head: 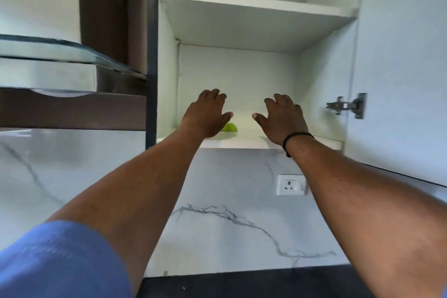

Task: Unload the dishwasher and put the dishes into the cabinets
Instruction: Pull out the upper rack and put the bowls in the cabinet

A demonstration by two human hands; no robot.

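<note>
Nearest us, at 7 o'clock, a blue sleeve point(60, 261) covers our left upper arm. The dark desk point(254, 283) edge runs along 6 o'clock, below a marbled backsplash point(229, 225) with a wall socket point(290, 184) at about 5 o'clock.

Both forearms reach up towards the open cabinet point(242, 75) at centre. Left hand point(206, 113): fingers spread and relaxed, holding nothing that we can see. Right hand point(281, 117): likewise spread and empty, with a black wristband point(296, 139) at the wrist. Both hover over the front of the lower shelf point(242, 140), palms facing inward across a gap.

Task thing: no dish is in either hand. A small green object point(229, 127) sits on the lower shelf at the left hand's 4 o'clock, partly hidden; we cannot tell what it is. The upper shelf point(254, 5) at 12 o'clock shows nothing from this angle.

Judgement: placement on the shelf looks complete or just ending. To do it well, we draw both hands straight back without brushing the green object, and keep clear of the door hinge point(346, 105) at 3 o'clock before going back to the dishwasher, which is out of view.
</note>
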